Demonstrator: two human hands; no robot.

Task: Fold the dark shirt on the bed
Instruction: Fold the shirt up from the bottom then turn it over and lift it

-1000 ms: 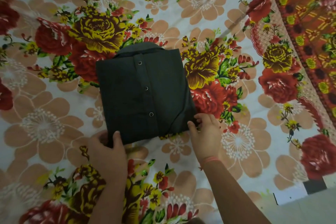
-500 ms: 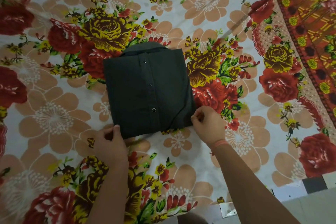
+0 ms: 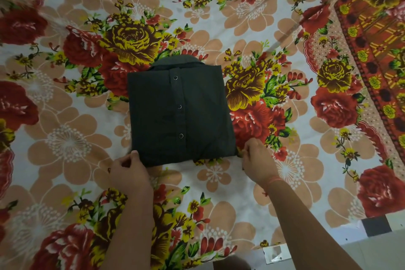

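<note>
The dark, button-front fabric shirt (image 3: 157, 116) lies folded into a neat rectangle in the middle of the floral-printed cotton bedsheet (image 3: 65, 142). Its collar (image 3: 175, 61) is at the far edge, and 3 round metal snaps (image 3: 179, 106) run down its placket. The left hand (image 3: 129, 173) pinches the shirt's near left corner, thumb on top and fingers curled beneath. The right hand (image 3: 256, 160) grips the near right corner with curled fingers. A thin red thread band (image 3: 271, 182) circles the right wrist. An orange patterned border strip (image 3: 372, 28) runs along the sheet's far right side. Pale tiled floor (image 3: 372, 254) shows at the lower right.
</note>
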